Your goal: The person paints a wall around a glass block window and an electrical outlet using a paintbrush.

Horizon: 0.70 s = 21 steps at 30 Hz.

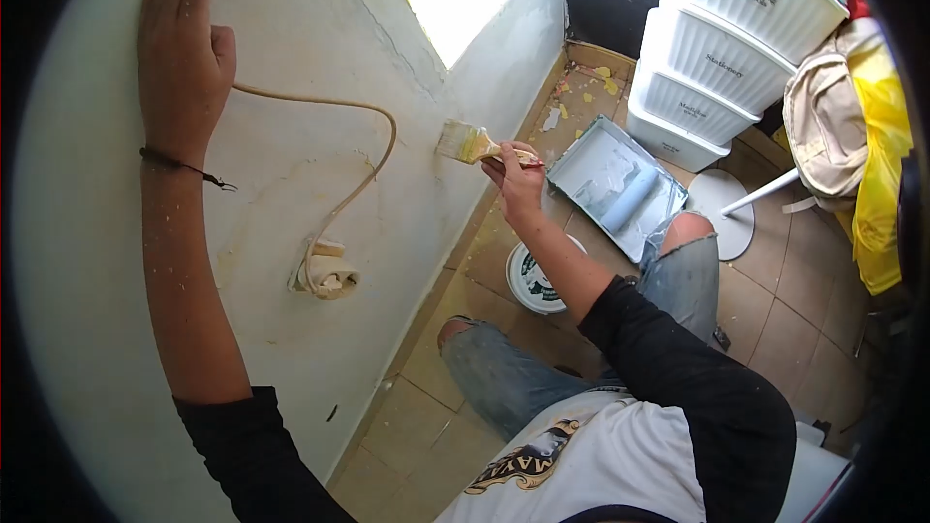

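My left hand (184, 68) lies against the pale wall (291, 150) at the upper left, its fingers stretched upward and a dark cord bracelet at the wrist. A thin beige cable (334, 105) runs from beside that hand down to a hole with a pipe end (332, 276) in the wall. Near the middle, my right hand (518, 179) is closed round the handle of a paintbrush (467, 143). The brush's wide bristles point left and lie at the wall surface; whether they touch it is hard to tell.
On the tiled floor stand a paint tray (591, 174) with a roller (628, 196) and a white bucket (542, 281) by my knees. Labelled white drawers (722, 63) are stacked at the upper right, beside a beige backpack (828, 126) and a yellow bag (877, 174).
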### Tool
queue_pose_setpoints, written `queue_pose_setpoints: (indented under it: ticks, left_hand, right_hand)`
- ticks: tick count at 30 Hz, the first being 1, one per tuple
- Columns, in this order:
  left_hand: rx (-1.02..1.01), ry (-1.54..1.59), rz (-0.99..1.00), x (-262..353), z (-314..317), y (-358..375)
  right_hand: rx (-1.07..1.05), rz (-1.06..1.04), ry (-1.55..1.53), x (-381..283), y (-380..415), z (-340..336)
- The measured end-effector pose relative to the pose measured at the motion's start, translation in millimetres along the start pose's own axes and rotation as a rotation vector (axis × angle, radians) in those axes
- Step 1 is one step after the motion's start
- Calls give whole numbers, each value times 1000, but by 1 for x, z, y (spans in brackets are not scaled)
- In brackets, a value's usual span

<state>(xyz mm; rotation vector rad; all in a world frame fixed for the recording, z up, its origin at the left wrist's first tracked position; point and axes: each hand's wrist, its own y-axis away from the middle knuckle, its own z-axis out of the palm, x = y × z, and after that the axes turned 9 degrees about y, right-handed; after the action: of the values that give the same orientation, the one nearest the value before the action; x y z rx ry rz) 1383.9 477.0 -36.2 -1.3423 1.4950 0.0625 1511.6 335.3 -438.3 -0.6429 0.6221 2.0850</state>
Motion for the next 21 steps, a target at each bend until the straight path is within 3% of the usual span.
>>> queue_pose_setpoints:
  ticks: [3, 7, 10, 14, 19, 21]
  left_hand:
    - [-65, -122, 5, 7, -2, 0]
    - [-97, -147, 14, 2, -3, 4]
    - [-145, -169, 52, -4, -10, 1]
    - [-166, -256, 56, -5, -4, 8]
    - [-206, -333, 49, -4, 0, 8]
    - [-215, -352, 48, -2, -2, 4]
  right_hand:
    - [124, -65, 126, -4, 3, 23]
    - [-84, -260, 158, -56, 14, 102]
    - [-175, -309, 29, -86, 16, 120]
    - [-171, -201, -162, -65, 9, 91]
    - [107, 36, 75, 20, -20, -16]
    - [184, 88, 166, 28, -25, -28]
